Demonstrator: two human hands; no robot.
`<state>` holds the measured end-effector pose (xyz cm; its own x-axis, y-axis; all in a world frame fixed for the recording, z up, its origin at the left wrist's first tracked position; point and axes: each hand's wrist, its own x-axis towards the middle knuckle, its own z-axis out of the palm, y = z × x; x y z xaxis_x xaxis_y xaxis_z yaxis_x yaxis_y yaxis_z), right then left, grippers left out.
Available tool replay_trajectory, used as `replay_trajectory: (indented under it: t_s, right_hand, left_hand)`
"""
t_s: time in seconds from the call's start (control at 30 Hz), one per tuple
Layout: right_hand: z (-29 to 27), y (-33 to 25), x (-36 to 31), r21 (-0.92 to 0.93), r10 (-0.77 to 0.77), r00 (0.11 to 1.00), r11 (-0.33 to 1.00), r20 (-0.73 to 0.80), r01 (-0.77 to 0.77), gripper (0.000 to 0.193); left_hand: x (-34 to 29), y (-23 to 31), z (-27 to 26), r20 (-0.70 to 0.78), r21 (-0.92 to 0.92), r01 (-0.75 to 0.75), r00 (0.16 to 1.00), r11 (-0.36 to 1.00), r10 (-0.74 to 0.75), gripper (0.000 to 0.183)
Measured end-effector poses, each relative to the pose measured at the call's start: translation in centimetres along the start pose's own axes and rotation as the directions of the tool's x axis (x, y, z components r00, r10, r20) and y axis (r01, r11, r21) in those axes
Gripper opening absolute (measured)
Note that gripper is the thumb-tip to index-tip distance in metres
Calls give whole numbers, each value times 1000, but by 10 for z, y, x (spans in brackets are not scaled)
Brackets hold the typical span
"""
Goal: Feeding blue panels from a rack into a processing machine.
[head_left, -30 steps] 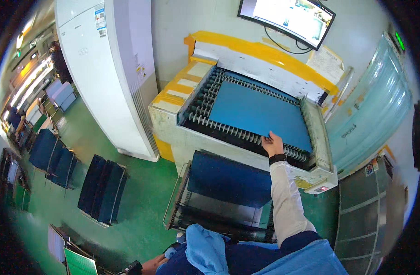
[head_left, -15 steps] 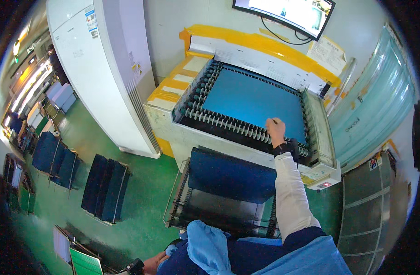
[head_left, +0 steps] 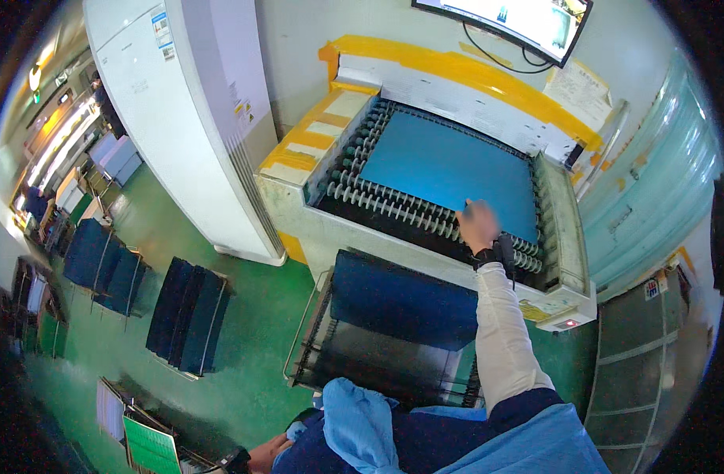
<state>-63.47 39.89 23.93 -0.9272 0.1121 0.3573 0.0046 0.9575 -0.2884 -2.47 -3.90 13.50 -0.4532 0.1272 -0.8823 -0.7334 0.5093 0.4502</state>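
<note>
A flat blue panel (head_left: pixel 453 170) lies on the rollers of a conveyor machine (head_left: pixel 287 205). My right hand (head_left: pixel 479 227) reaches out to the panel's near edge, its fingers curled. Part of this hand is blurred, and whatever sits between its fingers is hidden. Low in the picture, my left hand (head_left: pixel 268 453) is beside the blue cloth (head_left: pixel 360 423) at my waist; its fingers do not show. Between me and the machine stands a rack (head_left: pixel 393 347) with a dark blue panel (head_left: pixel 405 296) leaning in it.
Racks of dark panels (head_left: pixel 186 316) stand on the green floor (head_left: pixel 251 340) to the left, with a green panel (head_left: pixel 152 444) nearer me. A tall white cabinet (head_left: pixel 184 134) flanks the machine. A screen (head_left: pixel 512 24) hangs above; a translucent curtain (head_left: pixel 646 182) hangs at right.
The view has shifted slightly, moving the machine and racks a little to the right in the picture. My right hand stays at the panel's near edge, its wrist turned a little.
</note>
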Motion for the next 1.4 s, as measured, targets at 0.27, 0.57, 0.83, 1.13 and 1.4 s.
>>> replay_trajectory:
  t_s: [0.27,0.57,0.83,1.13,1.4]
  right_hand:
    - [4,2,-7,-39,-36,997,999,-66,33,47]
    - [-13,-13,-11,37,-69,995,997,-73,72,38]
    - [-25,-58,-99,752,-300,906,658,299,-31,21]
    - [6,-31,-174,381,-431,874,864,225,328,24]
    - [15,-27,-179,302,-440,882,875,169,378,22]
  left_hand:
    - [-22,42,3,32,-361,-225,967,905,253,57]
    - [-55,91,-15,80,93,-552,834,829,546,87]
    - [-33,57,-10,73,237,-656,747,716,660,81]
    - [-38,80,-21,177,271,-759,644,592,744,86]
    - [-33,63,-22,209,457,-705,678,542,705,81]
